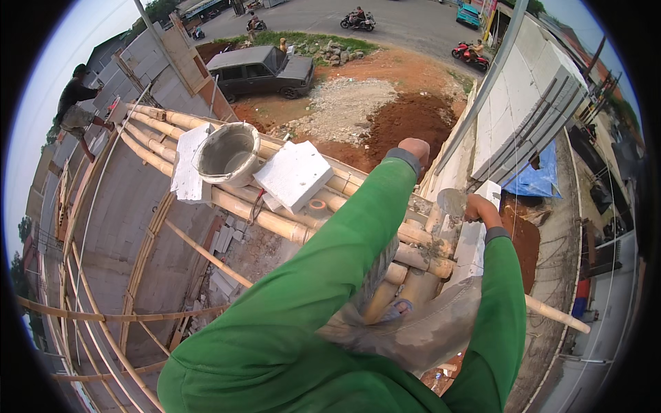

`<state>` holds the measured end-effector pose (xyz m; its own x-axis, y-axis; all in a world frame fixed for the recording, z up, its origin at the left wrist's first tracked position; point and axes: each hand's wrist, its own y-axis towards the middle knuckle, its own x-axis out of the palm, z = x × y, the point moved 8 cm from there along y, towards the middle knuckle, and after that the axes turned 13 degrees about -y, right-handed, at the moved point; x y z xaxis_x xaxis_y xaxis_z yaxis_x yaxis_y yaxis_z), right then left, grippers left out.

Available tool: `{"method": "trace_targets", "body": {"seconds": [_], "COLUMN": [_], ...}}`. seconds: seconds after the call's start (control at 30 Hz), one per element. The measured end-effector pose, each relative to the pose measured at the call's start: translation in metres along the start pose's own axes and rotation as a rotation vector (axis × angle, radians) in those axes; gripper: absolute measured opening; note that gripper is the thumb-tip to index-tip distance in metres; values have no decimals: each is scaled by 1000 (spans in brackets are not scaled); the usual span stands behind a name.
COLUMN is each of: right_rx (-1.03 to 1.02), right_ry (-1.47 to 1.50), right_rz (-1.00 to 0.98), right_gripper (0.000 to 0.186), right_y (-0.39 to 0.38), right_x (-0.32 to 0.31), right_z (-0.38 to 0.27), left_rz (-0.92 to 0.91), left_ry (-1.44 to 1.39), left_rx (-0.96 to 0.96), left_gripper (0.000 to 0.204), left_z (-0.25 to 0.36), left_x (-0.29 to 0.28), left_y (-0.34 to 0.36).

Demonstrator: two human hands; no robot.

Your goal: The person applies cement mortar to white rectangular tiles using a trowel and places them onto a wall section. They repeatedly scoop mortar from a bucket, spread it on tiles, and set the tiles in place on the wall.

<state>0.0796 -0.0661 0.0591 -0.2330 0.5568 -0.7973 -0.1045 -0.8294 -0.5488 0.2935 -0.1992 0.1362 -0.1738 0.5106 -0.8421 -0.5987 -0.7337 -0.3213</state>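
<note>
My right hand (484,208) grips a trowel, its handle mostly hidden in my fingers. The trowel's round-looking blade (452,201) is coated in grey mortar, beside the top of a white block wall (470,249). My left arm reaches forward across the bamboo scaffold (275,221). At its end my left hand (415,147) is closed, and what it holds, if anything, is hidden. To the left stands a mortar-smeared bucket (246,173) with grey mix inside. White lightweight blocks lie on either side of it, one a square block (295,175), the other a jagged piece (188,165).
A slanting metal pole (485,86) rises near my hands, before a tall block wall (527,89). Below the scaffold lies rubble (237,241). Another person (77,103) stands high at the far left. A dark car (261,71) is parked beyond, near a road with motorbikes.
</note>
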Motion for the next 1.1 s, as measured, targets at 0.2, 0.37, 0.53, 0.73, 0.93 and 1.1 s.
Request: {"method": "trace_targets", "body": {"seconds": [0.2,0.37,0.53,0.73,0.93,1.1], "right_rx": [35,53,47,65,72,131], "right_ry": [68,53,49,39,59,57], "right_rz": [5,10,2,25,6,-24], "right_gripper": [40,37,34,36,35,31], "right_y": [-16,-21,-17,-18,-18,-16], "right_x": [-12,-13,-9,-12,-13,-9], "right_z": [-3,1,2,2,2,5], "left_rz": [-56,-39,-56,-92,-112,-228], "left_ry": [7,10,1,10,88,-7], "left_rx": [-35,-39,-79,-75,-38,-125], "left_gripper": [40,36,38,35,35,38], "left_z": [-3,-1,1,0,-6,-23], "left_x": [-6,-15,-21,-17,-9,3], "left_y": [-6,-16,-22,-15,1,23]}}
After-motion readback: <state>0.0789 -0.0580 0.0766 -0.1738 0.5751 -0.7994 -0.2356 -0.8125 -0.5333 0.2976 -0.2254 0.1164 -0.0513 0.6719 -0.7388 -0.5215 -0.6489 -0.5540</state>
